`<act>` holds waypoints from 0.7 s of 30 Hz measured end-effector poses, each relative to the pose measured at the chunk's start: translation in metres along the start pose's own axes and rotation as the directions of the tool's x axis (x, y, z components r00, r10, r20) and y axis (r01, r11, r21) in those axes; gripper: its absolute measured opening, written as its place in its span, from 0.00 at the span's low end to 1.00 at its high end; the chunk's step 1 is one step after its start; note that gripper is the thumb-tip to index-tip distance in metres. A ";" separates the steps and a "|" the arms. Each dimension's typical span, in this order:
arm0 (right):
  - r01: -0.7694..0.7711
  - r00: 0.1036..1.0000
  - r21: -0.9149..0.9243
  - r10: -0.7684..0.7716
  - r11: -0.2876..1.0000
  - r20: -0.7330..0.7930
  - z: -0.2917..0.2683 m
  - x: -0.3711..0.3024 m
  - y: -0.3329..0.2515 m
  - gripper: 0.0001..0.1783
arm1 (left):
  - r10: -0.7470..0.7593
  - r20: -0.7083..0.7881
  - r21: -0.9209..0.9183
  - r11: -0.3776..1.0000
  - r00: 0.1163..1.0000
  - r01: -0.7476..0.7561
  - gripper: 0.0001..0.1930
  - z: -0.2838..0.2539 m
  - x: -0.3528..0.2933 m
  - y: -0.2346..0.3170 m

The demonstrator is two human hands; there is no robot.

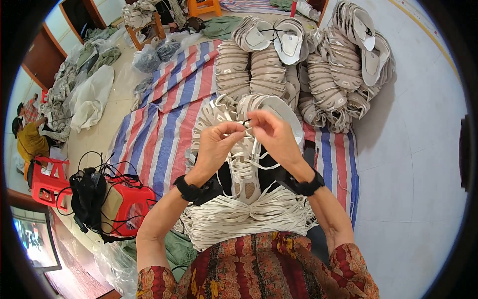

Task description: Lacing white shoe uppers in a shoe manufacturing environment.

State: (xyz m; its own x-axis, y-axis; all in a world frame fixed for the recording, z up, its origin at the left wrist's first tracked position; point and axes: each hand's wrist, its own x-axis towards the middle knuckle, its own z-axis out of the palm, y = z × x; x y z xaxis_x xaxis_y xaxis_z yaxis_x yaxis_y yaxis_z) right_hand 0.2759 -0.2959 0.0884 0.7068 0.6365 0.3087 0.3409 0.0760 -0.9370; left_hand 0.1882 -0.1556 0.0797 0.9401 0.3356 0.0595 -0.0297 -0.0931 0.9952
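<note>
A beige shoe upper (245, 174) with cream laces through its eyelets lies in front of me, toe toward my body. Above it my left hand (219, 145) is closed in a pinch on a pale shoelace (249, 128). Close beside it, my right hand (275, 137) pinches at the same lace, its fingertips nearly meeting the left ones. A short dark strand (246, 121) shows between the fingertips; what it belongs to is unclear. Across my lap lies a thick bundle of cream shoelaces (239, 217). More beige uppers (269, 104) rest just behind my hands.
Tied stacks of uppers (271, 70) stand ahead, with others (333, 74) to their right, on a striped tarp (174, 89). At left are red stools (133, 207) and a black bag with tangled cables (88, 194). Other people (32, 137) sit far left.
</note>
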 end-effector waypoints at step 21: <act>0.074 0.705 0.422 0.252 0.904 -0.663 -0.345 -0.106 0.124 0.07 | -0.024 -0.731 -0.028 1.000 0.682 0.006 0.13 -0.287 -0.070 -0.136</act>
State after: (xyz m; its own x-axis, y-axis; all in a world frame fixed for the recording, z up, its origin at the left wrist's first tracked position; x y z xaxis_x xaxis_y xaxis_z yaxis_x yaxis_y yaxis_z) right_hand 0.4569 -0.6188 -0.0044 0.9951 -0.0405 0.0903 0.0989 0.4397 -0.8927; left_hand 0.0293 0.1031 -0.0374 0.3932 0.9166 0.0729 -0.0332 -0.0651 0.9973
